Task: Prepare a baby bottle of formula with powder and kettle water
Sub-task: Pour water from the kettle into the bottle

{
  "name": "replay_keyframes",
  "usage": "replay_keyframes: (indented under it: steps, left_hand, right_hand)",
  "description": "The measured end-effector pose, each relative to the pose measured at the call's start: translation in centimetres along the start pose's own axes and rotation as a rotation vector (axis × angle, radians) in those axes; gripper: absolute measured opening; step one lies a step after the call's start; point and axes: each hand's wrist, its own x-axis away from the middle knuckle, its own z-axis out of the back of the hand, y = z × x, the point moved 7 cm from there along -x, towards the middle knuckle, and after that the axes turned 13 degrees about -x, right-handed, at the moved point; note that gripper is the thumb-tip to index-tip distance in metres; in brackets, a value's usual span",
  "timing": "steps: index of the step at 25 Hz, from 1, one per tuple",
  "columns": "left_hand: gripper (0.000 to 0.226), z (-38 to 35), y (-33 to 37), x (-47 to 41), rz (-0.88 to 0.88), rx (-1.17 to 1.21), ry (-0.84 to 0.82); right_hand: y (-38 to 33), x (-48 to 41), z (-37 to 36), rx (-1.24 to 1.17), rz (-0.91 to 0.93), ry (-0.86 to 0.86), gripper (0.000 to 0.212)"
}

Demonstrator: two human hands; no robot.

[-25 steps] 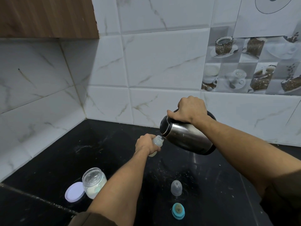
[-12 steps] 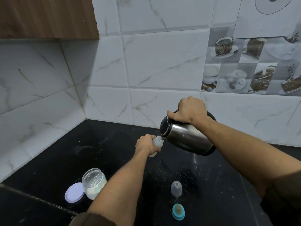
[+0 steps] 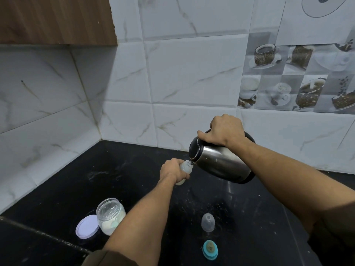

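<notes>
Wall tiling of white marble-veined ceramic (image 3: 192, 73) fills the far and left sides of the scene, meeting in a corner. Below it lies a black speckled stone countertop (image 3: 124, 169) dusted with pale flecks. A brown wood-grain cabinet (image 3: 55, 20) hangs at the far upper left, and a grey panel of tiles printed with coffee cups (image 3: 294, 77) sits on the far wall to the right.

A brushed stainless-steel kettle with a black lid and handle (image 3: 221, 162) is held in the air at centre right. It is tipped steeply to the left, with its spout touching the mouth of a small translucent plastic baby bottle (image 3: 186, 167). The right hand (image 3: 224, 129) grips the kettle's handle from above, fingers curled fully round it. The left hand (image 3: 172, 169) is wrapped round the bottle's body, holding it about upright at the centre of the counter. Whether the bottle's base touches the stone cannot be told, nor whether water is running.

Near left, a clear round jar partly filled with white powder (image 3: 110, 214) stands open. Its flat lilac plastic lid (image 3: 87, 226) lies just beside it on the left, leaning against the jar's base. Near right, a clear domed bottle cap (image 3: 208, 222) stands upright, and nearer than it lies a teal screw ring holding a teat (image 3: 210, 249).
</notes>
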Motion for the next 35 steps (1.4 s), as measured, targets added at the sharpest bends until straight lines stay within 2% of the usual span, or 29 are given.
replay_keyframes:
  steps: [35]
  left_hand:
    - [0.051,-0.13,0.05,0.10,0.013,0.001,-0.005]
  right_hand:
    - [-0.09,-0.06,-0.15,0.011,0.015,0.006,0.060]
